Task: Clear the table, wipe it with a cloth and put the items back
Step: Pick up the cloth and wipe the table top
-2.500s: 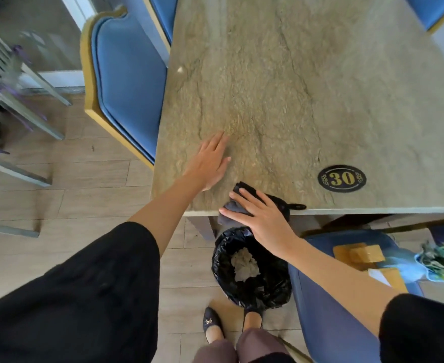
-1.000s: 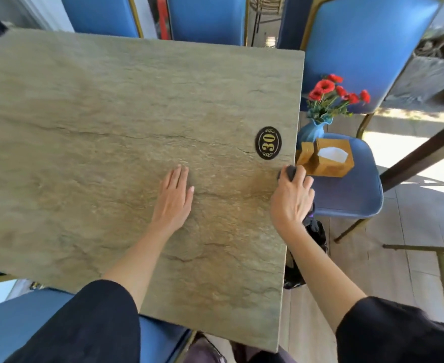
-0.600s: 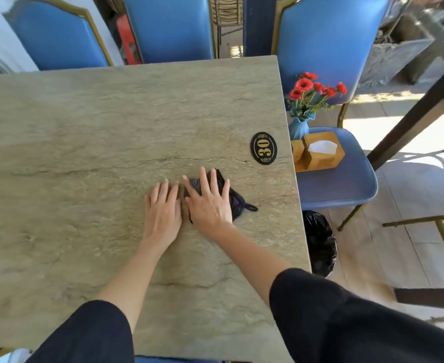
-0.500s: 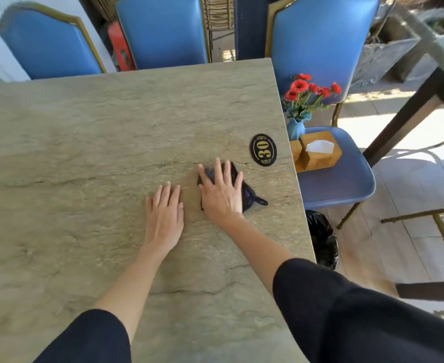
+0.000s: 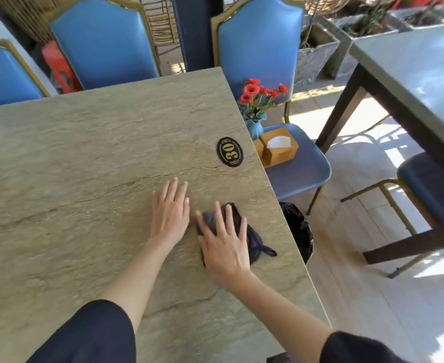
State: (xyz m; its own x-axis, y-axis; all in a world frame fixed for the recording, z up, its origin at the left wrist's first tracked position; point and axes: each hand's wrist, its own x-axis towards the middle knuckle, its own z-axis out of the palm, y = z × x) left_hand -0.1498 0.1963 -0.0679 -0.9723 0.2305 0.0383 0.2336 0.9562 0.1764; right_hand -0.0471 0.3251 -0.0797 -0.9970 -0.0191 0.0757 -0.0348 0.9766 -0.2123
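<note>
Table (image 5: 84, 153): a stone-patterned top fills the scene under both hands; its right edge runs just right of the pressing hand.
Neighbouring table (image 5: 412, 74): pale top on dark legs, well apart to the right of both hands, across a strip of floor.
Chairs (image 5: 103, 45): blue, gold-framed backs line the far edge, well beyond the fingertips.
Seat (image 5: 302, 176): a blue chair seat past the table's right edge, beyond and right of the right hand, carries the displaced items.
Bin (image 5: 298, 229): lined with a black bag, on the floor below the table edge, level with the right hand and to its right.
Right hand (image 5: 225, 247): flat, fingers straight and spread, palm pressing down on the cloth; nothing is pinched.
Left hand (image 5: 169, 213): flat on bare tabletop, fingers straight and together, just beside the right hand, holding nothing.
Cloth (image 5: 255, 241): dark and bunched, on the table under the right palm; its long axis runs diagonally, from past the fingertips back to the right, where a small loop points at the table edge.
Tissue box (image 5: 278, 149): wooden, white tissue showing, on the seat.
Vase (image 5: 255, 127): blue, holding red flowers, just behind the box.
Plaque (image 5: 230, 151): black oval marked "30", on the table beyond the right fingertips.
</note>
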